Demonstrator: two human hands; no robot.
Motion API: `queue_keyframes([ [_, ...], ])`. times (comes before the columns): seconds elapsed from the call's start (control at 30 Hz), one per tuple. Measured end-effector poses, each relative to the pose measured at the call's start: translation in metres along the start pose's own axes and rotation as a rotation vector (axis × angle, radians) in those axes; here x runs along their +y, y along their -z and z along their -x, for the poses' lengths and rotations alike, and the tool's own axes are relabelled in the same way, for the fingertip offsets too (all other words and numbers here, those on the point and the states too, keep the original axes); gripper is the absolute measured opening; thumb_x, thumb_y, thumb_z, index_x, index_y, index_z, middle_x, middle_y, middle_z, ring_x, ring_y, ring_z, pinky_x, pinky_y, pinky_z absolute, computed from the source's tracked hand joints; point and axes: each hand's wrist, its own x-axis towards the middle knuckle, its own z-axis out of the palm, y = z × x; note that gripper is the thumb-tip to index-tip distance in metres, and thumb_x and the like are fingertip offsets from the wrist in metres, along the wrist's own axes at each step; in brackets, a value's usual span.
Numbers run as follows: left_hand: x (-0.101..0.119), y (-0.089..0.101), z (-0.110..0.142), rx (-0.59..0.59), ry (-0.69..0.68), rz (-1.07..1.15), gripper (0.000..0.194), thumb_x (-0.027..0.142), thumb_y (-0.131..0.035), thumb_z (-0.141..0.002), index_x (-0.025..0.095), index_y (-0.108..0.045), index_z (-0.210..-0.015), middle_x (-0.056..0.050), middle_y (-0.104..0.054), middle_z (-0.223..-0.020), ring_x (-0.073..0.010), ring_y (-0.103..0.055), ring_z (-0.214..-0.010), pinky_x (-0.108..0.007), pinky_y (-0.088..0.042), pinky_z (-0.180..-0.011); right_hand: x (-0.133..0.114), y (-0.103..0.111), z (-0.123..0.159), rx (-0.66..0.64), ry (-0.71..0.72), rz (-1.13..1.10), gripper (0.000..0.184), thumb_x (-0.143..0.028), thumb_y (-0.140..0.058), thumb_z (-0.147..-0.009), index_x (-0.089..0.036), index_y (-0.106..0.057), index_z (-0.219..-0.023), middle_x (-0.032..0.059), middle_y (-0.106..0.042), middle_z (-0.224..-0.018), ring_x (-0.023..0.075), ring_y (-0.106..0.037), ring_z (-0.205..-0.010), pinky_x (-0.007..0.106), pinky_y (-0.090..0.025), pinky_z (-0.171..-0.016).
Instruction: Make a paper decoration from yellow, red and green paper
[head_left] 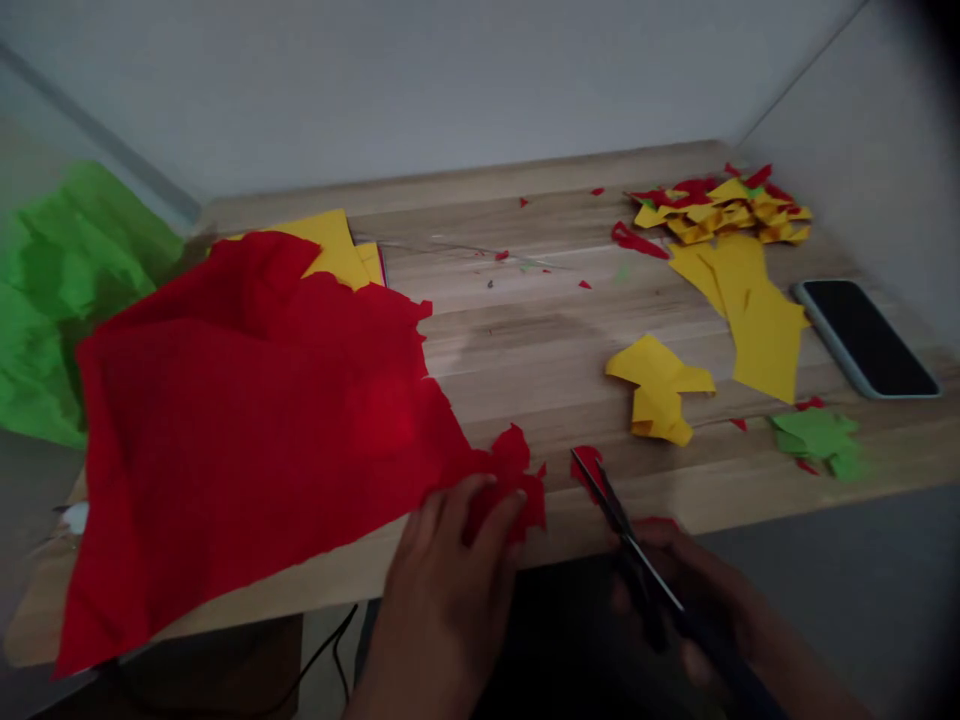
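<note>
My right hand (697, 590) is closed around the handles of a pair of dark scissors (634, 540). The scissors' blades point up and left, slightly parted, over a small red scrap (589, 472) near the table's front edge. My left hand (450, 580) grips a cut, jagged-edged piece of red paper (512, 450) between thumb and fingers. That piece lies against the right corner of a large red paper sheet (255, 430), and whether the two are joined I cannot tell. The sheet is creased, with a ragged right edge, and its near-left corner hangs over the table's front.
Crumpled green paper (67, 300) sits at the left, with yellow paper (330, 235) partly under the red sheet. At the right lie yellow cut-outs (656, 390), yellow strips (757, 310), a scrap pile (720, 208), green pieces (817, 437) and a phone (866, 338). Walls border the wooden table (525, 330).
</note>
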Motion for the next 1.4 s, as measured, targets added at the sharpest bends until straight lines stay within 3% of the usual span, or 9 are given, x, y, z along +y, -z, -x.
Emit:
queue_keyframes([
  [0.2, -0.003, -0.013, 0.027, -0.027, 0.000, 0.060, 0.022, 0.020, -0.060, -0.087, 0.024, -0.065, -0.108, -0.009, -0.062, -0.129, -0.0286, -0.056, -0.120, -0.052, -0.046, -0.102, -0.003, 0.006, -0.008, -0.134, -0.087, 0.078, 0.060, -0.054, -0.079, -0.070, -0.031, -0.063, -0.122, 0.0094, -0.072, -0.094, 0.0215, -0.068, -0.076, 0.033, -0.054, -0.065],
  [0.37, -0.014, -0.009, 0.032, -0.037, -0.013, 0.116, 0.018, 0.016, -0.057, -0.089, 0.024, -0.064, -0.104, -0.006, -0.064, -0.127, -0.0244, -0.053, -0.125, -0.050, -0.035, -0.112, -0.004, -0.005, 0.001, -0.038, -0.135, 0.112, 0.056, -0.054, -0.077, -0.072, -0.031, -0.063, -0.121, 0.0064, -0.071, -0.090, 0.0195, -0.065, -0.078, 0.030, -0.051, -0.066],
  [0.5, -0.015, -0.013, 0.034, -0.029, 0.006, 0.105, 0.023, 0.014, -0.055, -0.090, 0.024, -0.063, -0.109, -0.006, -0.064, -0.127, -0.0233, -0.053, -0.126, -0.050, -0.031, -0.114, 0.004, -0.012, 0.003, -0.077, -0.143, 0.109, 0.055, -0.054, -0.075, -0.073, -0.028, -0.063, -0.119, 0.0053, -0.069, -0.085, 0.0154, -0.060, -0.067, 0.029, -0.047, -0.061],
  [0.73, -0.012, -0.012, 0.035, -0.047, 0.023, 0.134, 0.026, 0.010, -0.057, -0.088, 0.025, -0.062, -0.108, -0.007, -0.062, -0.130, -0.0251, -0.051, -0.128, -0.056, -0.033, -0.113, 0.022, -0.010, 0.010, -0.148, -0.209, 0.077, 0.052, -0.050, -0.076, -0.071, -0.028, -0.063, -0.116, 0.0031, -0.067, -0.083, 0.0138, -0.057, -0.064, 0.027, -0.044, -0.059],
  [0.93, -0.021, 0.000, 0.053, 0.192, -0.114, 0.298, 0.031, -0.001, -0.062, -0.074, 0.025, -0.062, -0.090, -0.002, -0.067, -0.101, -0.0218, -0.061, -0.109, -0.045, -0.047, -0.101, 0.024, -0.010, 0.017, -0.157, -0.262, 0.071, 0.054, -0.051, -0.077, -0.070, -0.027, -0.062, -0.117, 0.0040, -0.068, -0.085, 0.0142, -0.058, -0.065, 0.027, -0.043, -0.059],
  [1.07, -0.024, -0.003, 0.059, 0.106, -0.029, 0.192, 0.034, 0.002, -0.062, -0.076, 0.022, -0.063, -0.103, -0.008, -0.066, -0.115, -0.0262, -0.057, -0.117, -0.047, -0.044, -0.103, 0.021, -0.011, 0.022, -0.146, -0.293, 0.063, 0.057, -0.050, -0.078, -0.070, -0.027, -0.061, -0.118, 0.0043, -0.068, -0.087, 0.0149, -0.059, -0.067, 0.029, -0.044, -0.061],
  [1.2, -0.004, -0.012, 0.059, 0.060, 0.097, 0.012, 0.038, 0.008, -0.061, -0.083, 0.028, -0.065, -0.115, -0.007, -0.065, -0.118, -0.0260, -0.058, -0.112, -0.047, -0.039, -0.100, 0.017, -0.015, 0.024, -0.172, -0.268, 0.080, 0.055, -0.052, -0.075, -0.075, -0.026, -0.060, -0.121, 0.0061, -0.069, -0.091, 0.0168, -0.062, -0.074, 0.031, -0.047, -0.067],
  [1.3, 0.011, -0.013, 0.062, 0.100, 0.155, 0.030, 0.037, 0.011, -0.061, -0.085, 0.031, -0.065, -0.115, -0.007, -0.063, -0.114, -0.0260, -0.057, -0.109, -0.046, -0.040, -0.095, 0.024, -0.013, 0.027, -0.159, -0.202, 0.056, 0.059, -0.058, -0.075, -0.073, -0.026, -0.059, -0.120, 0.0061, -0.069, -0.089, 0.0154, -0.061, -0.068, 0.029, -0.047, -0.062],
  [1.4, 0.009, -0.007, 0.064, 0.218, 0.149, 0.127, 0.030, 0.009, -0.060, -0.083, 0.027, -0.063, -0.106, -0.006, -0.059, -0.108, -0.0235, -0.056, -0.104, -0.041, -0.042, -0.090, 0.031, -0.005, 0.033, -0.123, -0.156, 0.102, 0.058, -0.057, -0.074, -0.073, -0.028, -0.061, -0.121, 0.0062, -0.070, -0.089, 0.0164, -0.063, -0.066, 0.030, -0.049, -0.060],
])
